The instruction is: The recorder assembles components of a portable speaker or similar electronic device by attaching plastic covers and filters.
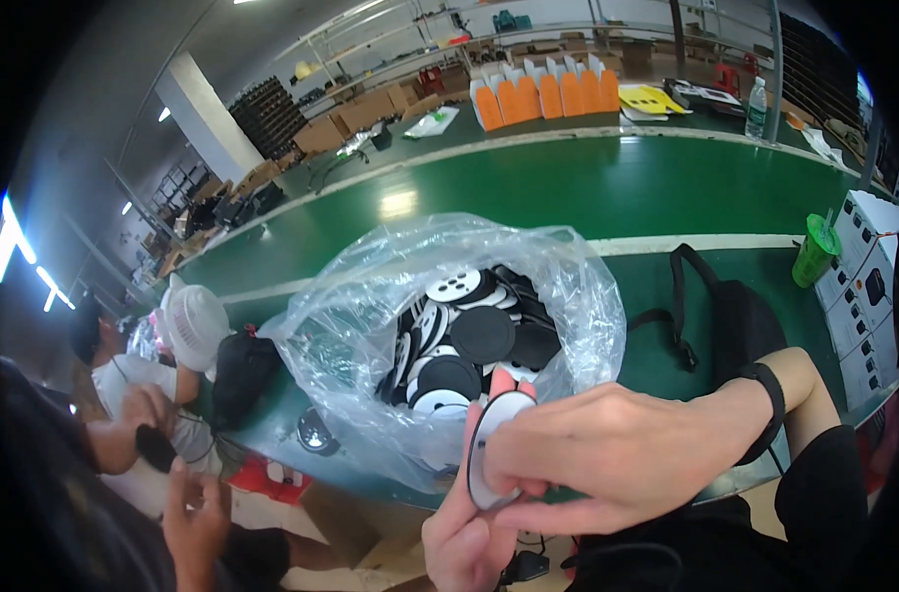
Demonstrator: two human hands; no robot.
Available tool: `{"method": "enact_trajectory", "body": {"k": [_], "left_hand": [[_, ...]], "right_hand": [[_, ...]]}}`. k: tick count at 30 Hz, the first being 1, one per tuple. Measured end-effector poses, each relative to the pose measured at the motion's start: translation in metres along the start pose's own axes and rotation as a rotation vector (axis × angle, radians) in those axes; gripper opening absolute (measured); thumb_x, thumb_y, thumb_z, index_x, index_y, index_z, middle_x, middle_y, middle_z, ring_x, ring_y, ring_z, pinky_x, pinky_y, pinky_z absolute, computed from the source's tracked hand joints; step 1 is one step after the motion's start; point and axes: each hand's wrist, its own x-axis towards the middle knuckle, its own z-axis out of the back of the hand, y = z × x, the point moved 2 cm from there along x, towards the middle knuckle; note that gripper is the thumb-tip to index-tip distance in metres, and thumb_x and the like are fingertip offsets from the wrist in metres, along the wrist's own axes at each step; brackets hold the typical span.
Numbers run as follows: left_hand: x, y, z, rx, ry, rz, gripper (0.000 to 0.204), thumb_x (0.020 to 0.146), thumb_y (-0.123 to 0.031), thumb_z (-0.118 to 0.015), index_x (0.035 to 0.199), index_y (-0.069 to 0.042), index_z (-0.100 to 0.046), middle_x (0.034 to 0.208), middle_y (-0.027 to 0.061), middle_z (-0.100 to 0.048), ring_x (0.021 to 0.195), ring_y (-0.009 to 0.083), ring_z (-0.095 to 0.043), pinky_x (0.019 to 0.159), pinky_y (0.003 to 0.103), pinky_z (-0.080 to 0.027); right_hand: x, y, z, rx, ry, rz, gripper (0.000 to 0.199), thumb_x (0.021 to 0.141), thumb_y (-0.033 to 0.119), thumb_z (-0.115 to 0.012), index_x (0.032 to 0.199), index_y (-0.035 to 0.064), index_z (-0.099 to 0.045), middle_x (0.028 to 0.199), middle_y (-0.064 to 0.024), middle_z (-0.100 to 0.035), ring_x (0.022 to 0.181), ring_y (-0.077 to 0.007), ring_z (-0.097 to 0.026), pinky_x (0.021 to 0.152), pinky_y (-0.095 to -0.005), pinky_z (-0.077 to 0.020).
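A clear plastic bag stands open on the green belt, full of round black and white discs. In front of it both hands hold one disc, white-faced with a black rim, on edge. My right hand comes in from the right and pinches the disc with fingers and thumb. My left hand rises from below and supports the disc's lower side. A black band circles my right wrist.
The green conveyor belt runs across the view. A black backpack lies right of the bag, a green cup and white panel at far right. Orange cartons stand behind. Another person sits at left near a black bag.
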Motion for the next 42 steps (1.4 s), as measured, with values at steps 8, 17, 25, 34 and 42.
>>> {"method": "enact_trajectory", "body": {"k": [8,17,25,34,42], "left_hand": [[-0.006,-0.003,0.021,0.718,-0.026,-0.234,0.054,0.09,-0.013,-0.044,0.136,0.003,-0.022,0.141,0.0233,-0.017,0.129,0.0325,-0.025,0.102,0.038,-0.025],[-0.018,0.014,0.038,0.647,-0.116,-0.365,0.059,0.08,-0.012,-0.058,0.134,-0.005,-0.034,0.137,0.023,-0.026,0.116,0.0339,-0.041,0.095,0.039,-0.034],[-0.022,0.01,0.046,0.625,-0.074,-0.316,0.058,0.081,-0.018,-0.059,0.133,-0.009,-0.037,0.137,0.0229,-0.025,0.113,0.0322,-0.042,0.092,0.038,-0.038],[-0.027,0.017,0.049,0.578,-0.084,-0.307,0.059,0.081,-0.025,-0.058,0.133,-0.008,-0.037,0.137,0.0224,-0.023,0.113,0.0314,-0.04,0.088,0.037,-0.041],[-0.028,0.014,0.041,0.63,-0.127,-0.349,0.061,0.078,-0.006,-0.059,0.135,-0.011,-0.035,0.135,0.018,-0.024,0.112,0.0313,-0.04,0.09,0.038,-0.039]], "right_hand": [[0.008,-0.01,-0.002,0.07,0.144,-0.159,0.011,0.075,0.008,-0.065,0.079,0.0029,-0.055,0.062,-0.0044,-0.053,0.052,-0.0161,-0.056,0.047,-0.0258,-0.0436],[0.005,-0.005,-0.023,-0.108,0.176,-0.185,0.011,0.073,0.006,-0.063,0.075,0.0024,-0.053,0.065,-0.0072,-0.056,0.055,-0.0187,-0.058,0.051,-0.0265,-0.0446],[0.005,-0.005,-0.026,-0.062,0.27,-0.257,0.012,0.076,0.006,-0.062,0.08,0.0027,-0.05,0.066,-0.0084,-0.056,0.055,-0.0212,-0.058,0.05,-0.0283,-0.0443],[0.004,-0.008,-0.031,-0.072,0.312,-0.255,0.013,0.077,0.008,-0.062,0.082,0.0039,-0.05,0.068,-0.0077,-0.056,0.055,-0.0228,-0.057,0.051,-0.0292,-0.0441],[0.001,-0.005,-0.028,-0.09,0.325,-0.28,0.014,0.078,0.009,-0.062,0.083,0.004,-0.049,0.067,-0.0072,-0.054,0.055,-0.0229,-0.057,0.05,-0.0296,-0.0444]]}}
